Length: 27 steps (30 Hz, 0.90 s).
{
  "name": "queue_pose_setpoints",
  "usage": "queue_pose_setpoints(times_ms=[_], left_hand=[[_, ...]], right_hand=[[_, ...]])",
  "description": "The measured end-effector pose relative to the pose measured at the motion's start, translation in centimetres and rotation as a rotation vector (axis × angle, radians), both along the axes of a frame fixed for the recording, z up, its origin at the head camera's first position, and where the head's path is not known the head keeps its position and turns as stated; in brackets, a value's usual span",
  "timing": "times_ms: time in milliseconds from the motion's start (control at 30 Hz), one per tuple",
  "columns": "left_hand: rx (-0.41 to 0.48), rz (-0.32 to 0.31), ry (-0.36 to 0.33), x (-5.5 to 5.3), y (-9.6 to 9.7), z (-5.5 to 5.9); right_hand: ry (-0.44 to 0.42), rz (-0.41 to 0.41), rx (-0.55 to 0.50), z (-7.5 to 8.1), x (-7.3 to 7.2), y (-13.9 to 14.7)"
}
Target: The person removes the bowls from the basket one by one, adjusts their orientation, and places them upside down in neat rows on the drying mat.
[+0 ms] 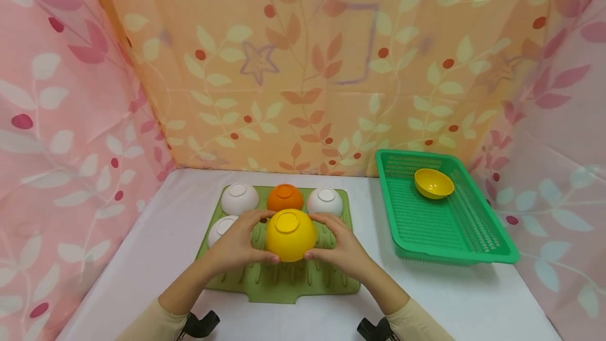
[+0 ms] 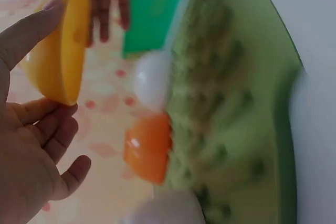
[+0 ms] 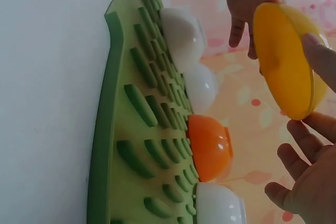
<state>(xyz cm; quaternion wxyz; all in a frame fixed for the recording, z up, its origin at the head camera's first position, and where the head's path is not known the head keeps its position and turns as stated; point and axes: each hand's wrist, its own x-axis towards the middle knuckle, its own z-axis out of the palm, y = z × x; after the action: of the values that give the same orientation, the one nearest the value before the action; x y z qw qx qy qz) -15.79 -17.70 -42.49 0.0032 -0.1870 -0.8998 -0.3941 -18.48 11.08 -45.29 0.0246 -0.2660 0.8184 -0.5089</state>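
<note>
A yellow bowl (image 1: 290,236), turned upside down, is held in the air above a green drying mat (image 1: 274,294). My left hand (image 1: 239,243) pinches its left side between thumb and fingers, and my right hand (image 1: 338,246) does the same on the right side. Both wrist views show a gap between the yellow bowl (image 3: 283,61) and the ridged mat (image 2: 236,103). Upside down along the mat's back row sit a white bowl (image 1: 240,200), an orange bowl (image 1: 285,197) and another white bowl (image 1: 325,202). A further white bowl (image 1: 220,229) at the left is partly hidden behind my left hand.
To the right stands a green plastic basket (image 1: 395,214) with a small yellow bowl (image 1: 433,183) lying in it. White cloth (image 1: 156,246) covers the table. Patterned fabric walls (image 1: 303,67) enclose the back and both sides.
</note>
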Motion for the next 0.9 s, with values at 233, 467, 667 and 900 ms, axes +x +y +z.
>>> queue_pose_setpoints(times_ms=[233,467,667,900], left_hand=[[-0.133,0.005,0.037,-2.7,-2.2,-1.6],[-0.309,-0.038,0.065,-5.2,-2.9,-2.6],[-0.409,-0.063,0.076,-6.6,-2.9,-3.3],[-0.507,-0.079,0.085,-7.4,-3.0,-4.7]], right_hand=[[-0.015,0.0,0.116,-1.5,-2.2,-2.5],[-0.041,-0.013,0.179,-3.3,-3.7,-4.0],[0.005,-0.017,0.24,-4.8,-4.7,-4.7],[0.013,-0.033,0.308,-5.6,-4.9,-5.0]])
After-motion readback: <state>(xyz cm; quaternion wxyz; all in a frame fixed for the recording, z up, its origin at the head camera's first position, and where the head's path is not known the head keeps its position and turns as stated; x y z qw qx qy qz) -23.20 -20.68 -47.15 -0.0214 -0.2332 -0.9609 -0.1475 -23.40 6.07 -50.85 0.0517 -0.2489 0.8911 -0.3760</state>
